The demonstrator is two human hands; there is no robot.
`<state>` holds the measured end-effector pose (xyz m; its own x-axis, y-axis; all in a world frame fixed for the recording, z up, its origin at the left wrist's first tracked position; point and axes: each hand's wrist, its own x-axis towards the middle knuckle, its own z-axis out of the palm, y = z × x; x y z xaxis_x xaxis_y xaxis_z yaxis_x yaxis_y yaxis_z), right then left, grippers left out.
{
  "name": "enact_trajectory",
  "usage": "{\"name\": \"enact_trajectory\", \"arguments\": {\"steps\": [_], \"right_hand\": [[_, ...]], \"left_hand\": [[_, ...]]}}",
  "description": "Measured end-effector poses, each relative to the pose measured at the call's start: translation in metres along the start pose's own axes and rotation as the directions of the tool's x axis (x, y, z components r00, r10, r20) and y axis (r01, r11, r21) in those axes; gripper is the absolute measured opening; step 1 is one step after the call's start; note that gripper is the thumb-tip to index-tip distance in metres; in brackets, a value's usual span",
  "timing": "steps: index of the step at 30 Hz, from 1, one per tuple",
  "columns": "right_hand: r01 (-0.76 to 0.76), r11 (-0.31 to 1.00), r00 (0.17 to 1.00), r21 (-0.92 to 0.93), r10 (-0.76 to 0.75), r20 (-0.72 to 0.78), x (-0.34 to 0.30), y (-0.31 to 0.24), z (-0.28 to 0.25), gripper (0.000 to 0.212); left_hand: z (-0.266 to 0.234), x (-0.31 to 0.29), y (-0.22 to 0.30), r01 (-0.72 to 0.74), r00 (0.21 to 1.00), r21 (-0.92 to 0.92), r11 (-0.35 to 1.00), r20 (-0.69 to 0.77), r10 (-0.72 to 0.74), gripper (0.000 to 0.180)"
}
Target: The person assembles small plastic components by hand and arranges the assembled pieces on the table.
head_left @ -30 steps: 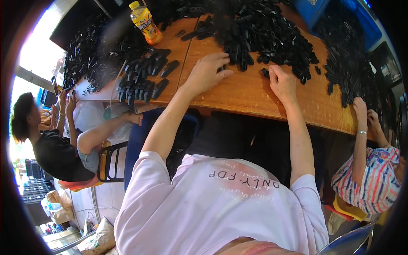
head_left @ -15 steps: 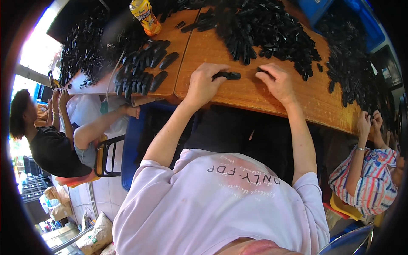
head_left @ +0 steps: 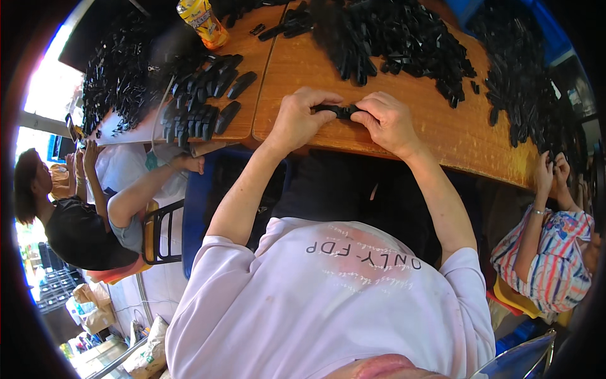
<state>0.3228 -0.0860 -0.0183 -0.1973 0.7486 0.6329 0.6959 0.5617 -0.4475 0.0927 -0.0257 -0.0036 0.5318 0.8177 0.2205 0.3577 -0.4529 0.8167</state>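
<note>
The small black part (head_left: 341, 112) sits right between the two hands. Its long way runs left to right, from one hand across to the other. It is held just above the wooden counter (head_left: 442, 132), near the edge that is close to the person's body.

The left hand (head_left: 302, 117) is curled shut around the left end of the part. The right hand (head_left: 388, 120) is curled shut around the right end. Both hands are about as near to it as each other, since each one grips its own end. The fingers cover most of the part, so only the middle bit shows, and it might be two pieces being pushed together, but the view is too small to be sure.

Farther back on the counter, past the hands, lies a big pile of black parts (head_left: 391, 38). To the left of the left hand there is a neat row of longer black pieces (head_left: 208, 95). A yellow bottle (head_left: 202, 22) stands behind that row, well apart from the hands.

Other people sit on both sides. One person's hands (head_left: 552, 174) are busy at the right end of the counter.
</note>
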Motion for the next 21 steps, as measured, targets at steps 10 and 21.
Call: {"name": "enact_trajectory", "arguments": {"steps": [10, 21], "right_hand": [[0.031, 0.999, 0.998, -0.043, -0.029, 0.055, 0.014, 0.008, -0.006, 0.016], [-0.248, 0.817, 0.968, -0.521, 0.186, -0.169, -0.007, 0.087, -0.04, 0.015]], "left_hand": [[-0.015, -0.011, -0.013, -0.157, 0.976, 0.196, 0.968, -0.116, 0.182, 0.033], [-0.017, 0.074, -0.016, -0.346, 0.856, 0.528, 0.776, -0.161, 0.492, 0.042]]}}
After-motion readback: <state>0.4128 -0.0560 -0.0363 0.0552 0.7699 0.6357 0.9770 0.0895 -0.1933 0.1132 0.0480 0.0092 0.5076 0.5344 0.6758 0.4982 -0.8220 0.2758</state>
